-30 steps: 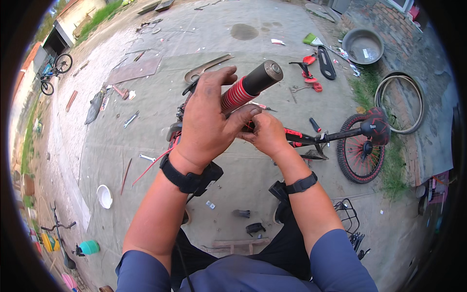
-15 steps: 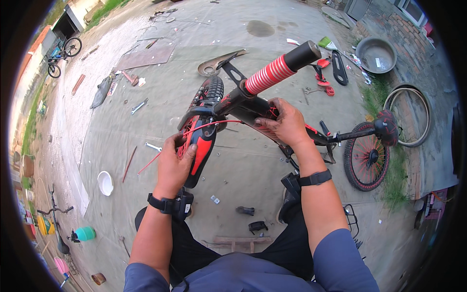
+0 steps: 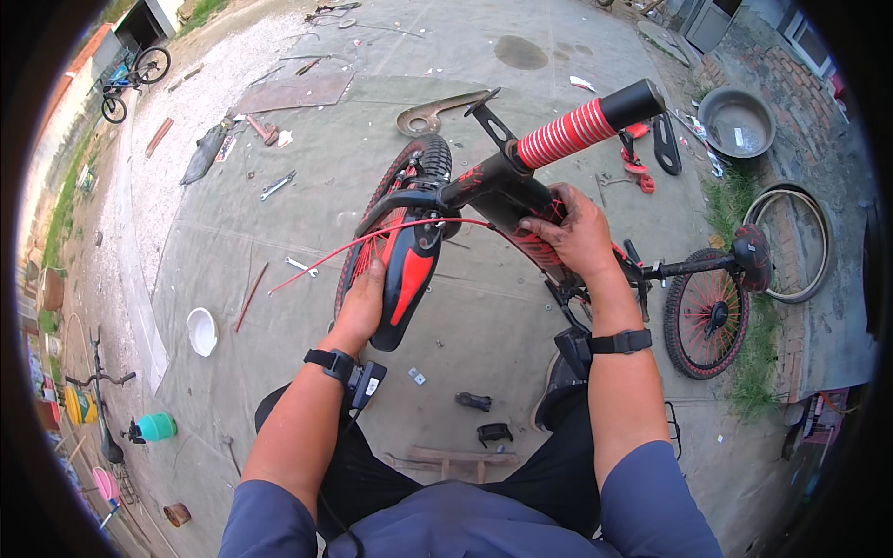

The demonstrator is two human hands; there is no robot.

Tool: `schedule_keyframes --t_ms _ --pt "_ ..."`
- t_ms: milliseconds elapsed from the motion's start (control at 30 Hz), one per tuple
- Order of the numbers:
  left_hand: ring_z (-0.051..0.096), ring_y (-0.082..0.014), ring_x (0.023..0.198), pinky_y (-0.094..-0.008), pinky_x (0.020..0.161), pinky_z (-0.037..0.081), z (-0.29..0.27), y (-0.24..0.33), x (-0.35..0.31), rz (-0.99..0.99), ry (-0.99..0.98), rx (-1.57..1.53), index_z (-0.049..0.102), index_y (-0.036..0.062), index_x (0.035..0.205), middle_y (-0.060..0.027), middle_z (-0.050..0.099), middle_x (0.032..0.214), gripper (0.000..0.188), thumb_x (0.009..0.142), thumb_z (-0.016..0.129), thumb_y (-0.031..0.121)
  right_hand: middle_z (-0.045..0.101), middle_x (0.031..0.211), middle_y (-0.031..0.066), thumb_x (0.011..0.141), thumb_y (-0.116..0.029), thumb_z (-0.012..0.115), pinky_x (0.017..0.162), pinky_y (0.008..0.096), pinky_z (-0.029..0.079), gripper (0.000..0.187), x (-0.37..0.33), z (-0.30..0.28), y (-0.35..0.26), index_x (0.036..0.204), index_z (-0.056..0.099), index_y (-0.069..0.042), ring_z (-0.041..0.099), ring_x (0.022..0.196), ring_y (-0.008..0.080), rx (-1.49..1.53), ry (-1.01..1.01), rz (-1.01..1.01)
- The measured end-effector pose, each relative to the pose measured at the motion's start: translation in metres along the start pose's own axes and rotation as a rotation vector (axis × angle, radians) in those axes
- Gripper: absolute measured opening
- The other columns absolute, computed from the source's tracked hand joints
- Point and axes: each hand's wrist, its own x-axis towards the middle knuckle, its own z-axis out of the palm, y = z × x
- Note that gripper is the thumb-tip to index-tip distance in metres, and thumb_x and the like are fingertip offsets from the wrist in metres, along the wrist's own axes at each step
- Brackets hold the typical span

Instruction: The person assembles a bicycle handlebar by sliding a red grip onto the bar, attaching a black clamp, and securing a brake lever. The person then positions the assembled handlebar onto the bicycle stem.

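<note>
A small black-and-red bicycle frame (image 3: pixel 526 200) leans in front of me, its upper tube (image 3: pixel 566 135) ribbed red and white below a black end. My right hand (image 3: pixel 579 232) is closed around the frame, thumb on the near side. My left hand (image 3: pixel 359 309) grips the front wheel (image 3: pixel 432 156) beside the black-and-red mudguard (image 3: pixel 407 290). Its thumb points up along the spokes; the fingers are mostly hidden behind. A loose red cable (image 3: pixel 339 251) runs from the frame across the wheel to the left. The saddle (image 3: pixel 752 259) and rear wheel (image 3: pixel 709 314) lie to the right.
Wrenches (image 3: pixel 277 185), a white bowl (image 3: pixel 202 331) and a curved metal guard (image 3: pixel 430 113) lie on the ground sheet. At the right stand a grey basin (image 3: pixel 738 123) and a loose tyre (image 3: pixel 811 251). Small black parts (image 3: pixel 473 401) lie between my feet. A teal bottle (image 3: pixel 156 427) is at left.
The bicycle's front end has shifted right in view, and the wheel has turned somewhat. My left hand has slid down and behind the wheel, hiding its fingers. The right hand keeps its hold.
</note>
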Motion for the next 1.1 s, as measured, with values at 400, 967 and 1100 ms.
schedule_keyframes --t_ms 400,967,1100 --pt "0.05 -0.0356 0.14 -0.0392 0.116 0.038 0.068 -0.004 -0.018 0.12 -0.078 -0.156 0.042 -0.007 0.153 -0.0285 0.054 0.146 0.066 0.115 0.035 0.046 0.072 0.098 0.0113 0.073 -0.022 0.095 0.076 0.0358 0.056 0.052 0.001 0.001 0.002 0.114 0.07 -0.002 0.069 0.082 0.0223 0.051 0.057 -0.045" --pt "0.053 -0.0335 0.134 -0.0421 0.115 0.041 0.109 -0.032 -0.026 0.163 -0.152 -0.218 0.039 -0.0045 0.151 -0.0255 0.054 0.144 0.065 0.11 0.055 0.043 0.068 0.125 0.0123 0.092 -0.02 0.085 0.097 0.0342 0.054 0.062 0.014 0.015 -0.062 0.14 0.05 0.0 0.066 0.111 0.0167 0.793 0.118 -0.302" --pt "0.055 -0.0339 0.132 -0.0425 0.113 0.042 0.115 -0.036 -0.027 0.144 -0.166 -0.184 0.04 -0.005 0.149 -0.0259 0.055 0.143 0.066 0.108 0.057 0.044 0.067 0.124 0.0097 0.094 -0.011 0.082 0.101 0.0344 0.053 0.056 0.018 0.018 -0.061 0.139 0.05 -0.001 0.063 0.114 0.0165 0.907 0.087 -0.276"
